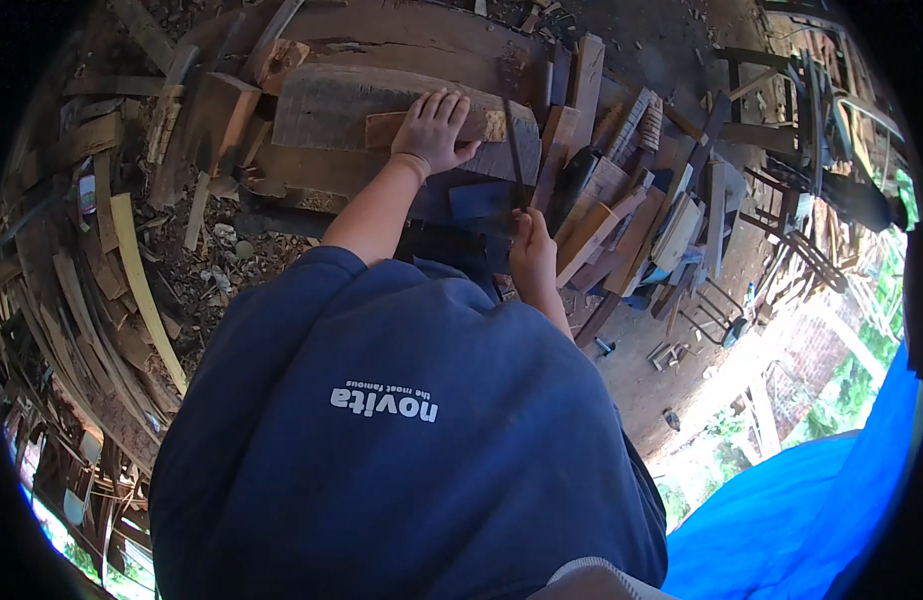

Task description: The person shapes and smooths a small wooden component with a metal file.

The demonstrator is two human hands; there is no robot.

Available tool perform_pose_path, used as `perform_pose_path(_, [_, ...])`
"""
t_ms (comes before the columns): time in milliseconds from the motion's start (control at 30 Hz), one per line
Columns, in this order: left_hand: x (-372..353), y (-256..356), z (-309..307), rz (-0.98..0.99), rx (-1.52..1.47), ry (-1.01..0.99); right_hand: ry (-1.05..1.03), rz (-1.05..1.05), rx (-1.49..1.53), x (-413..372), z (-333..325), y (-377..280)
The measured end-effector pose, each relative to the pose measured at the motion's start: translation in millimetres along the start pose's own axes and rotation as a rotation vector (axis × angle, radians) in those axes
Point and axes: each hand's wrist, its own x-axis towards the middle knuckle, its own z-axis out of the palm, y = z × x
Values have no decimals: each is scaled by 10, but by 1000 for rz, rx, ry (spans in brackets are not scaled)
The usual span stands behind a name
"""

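My left hand (434, 132) lies over a short brown wooden block (385, 127), its fingers across the top and the thumb out to the right, holding it down. Under the block is a wide grey plank (322, 105). The block's paler right end (496, 125) shows beyond my hand. In my right hand (531, 245), closed in a fist, is a long thin dark tool (515, 150), seen nearly edge-on. It points away from me, passing close beside the block's right end and overlapping the plank in this view; its exact kind is unclear.
Cut wood pieces (602, 215) are piled to the right. Boards and strips (92, 290) crowd the left, including a long pale strip (142, 280). Wood chips (222, 260) litter the ground. A metal-framed chair (722, 315) and a blue tarp (802, 500) are on the right.
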Motion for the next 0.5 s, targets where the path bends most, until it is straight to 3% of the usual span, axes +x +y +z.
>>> perform_pose_path(167, [8,11,-7,11,36,12,-39,95,-102,76,77,175])
perform_pose_path(500, [22,0,17,8,26,-13,-22,63,-32,-120,158,263])
